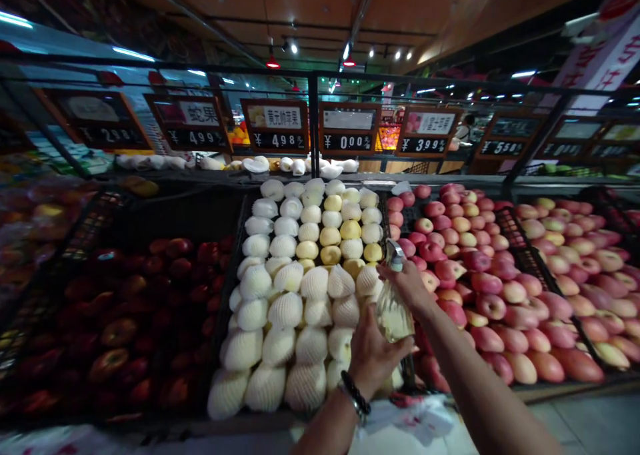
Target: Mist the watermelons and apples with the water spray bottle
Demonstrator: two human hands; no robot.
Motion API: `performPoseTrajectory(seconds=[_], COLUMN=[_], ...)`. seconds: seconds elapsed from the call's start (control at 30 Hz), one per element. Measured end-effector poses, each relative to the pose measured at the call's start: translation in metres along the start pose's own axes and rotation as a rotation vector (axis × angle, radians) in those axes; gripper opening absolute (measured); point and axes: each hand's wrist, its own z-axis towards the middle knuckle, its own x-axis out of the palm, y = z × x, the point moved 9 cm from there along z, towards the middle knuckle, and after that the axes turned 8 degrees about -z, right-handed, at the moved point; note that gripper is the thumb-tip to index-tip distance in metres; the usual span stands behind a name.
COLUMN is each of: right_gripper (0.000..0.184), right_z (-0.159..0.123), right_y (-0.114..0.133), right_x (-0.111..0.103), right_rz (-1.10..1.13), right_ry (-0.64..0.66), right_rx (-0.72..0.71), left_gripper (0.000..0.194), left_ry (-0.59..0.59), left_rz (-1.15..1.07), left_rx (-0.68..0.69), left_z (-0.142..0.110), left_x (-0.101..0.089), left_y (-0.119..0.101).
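A clear spray bottle (394, 316) with a trigger head leans over the seam between the netted fruit and the pink apples. My right hand (407, 283) is closed around its neck, just below the nozzle. Lower down, my left hand (373, 352), with a dark beaded bracelet at the wrist, is wrapped about the bottle's base. Directly beyond both hands lie rows of pale fruit in white foam nets (287, 308), some yellow ones bare. Pink apples (490, 282) are heaped to the right of the bottle.
Dark red apples (120, 332) lie in a shaded bin on the left. Black crate walls (533, 258) divide the bins. Price signs (275, 125) hang from a rail behind. Foam nets (257, 164) rest on the back ledge. A plastic bag (410, 418) is at the front edge.
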Motion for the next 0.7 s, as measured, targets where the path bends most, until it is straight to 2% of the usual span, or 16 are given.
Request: performPoseTrajectory(seconds=[0.07,0.17,0.3,0.37,0.5,0.6,0.7], right_gripper=[0.034,0.032,0.035,0.038,0.035,0.036,0.037], right_z=[-0.029,-0.073,-0.115,-0.131,-0.164,-0.195,-0.226], right_y=[-0.016,-0.037,-0.045,-0.039,-0.043,-0.061,-0.088], right_x=[-0.005,-0.015,-0.014,-0.011,0.001,0.016,0.036], right_rz=[-0.056,-0.095,-0.014,0.027,-0.004,-0.016,0.005], right_ry=[0.014,-0.010,0.038,0.059,0.085,0.104,0.162], right_rx=[0.035,0.094,0.089,0.038,0.082,0.150,0.189], left_gripper=[0.079,0.070,0.063,0.069,0.091,0.077,0.075], left_ry=[0.036,0.065,0.073,0.075,0.078,0.073,0.086], left_rz=[-0.007,0.017,0.048,0.071,0.055,0.048,0.103], left_rx=[-0.050,-0.077,-0.080,-0.095,-0.140,-0.192,-0.323], left_z=[-0.021,-0.054,-0.094,-0.113,-0.151,-0.180,-0.209], left_x=[0.017,0.031,0.035,0.034,0.032,0.031,0.035], left_y=[0.014,0.026,0.026,0.028,0.045,0.065,0.093])
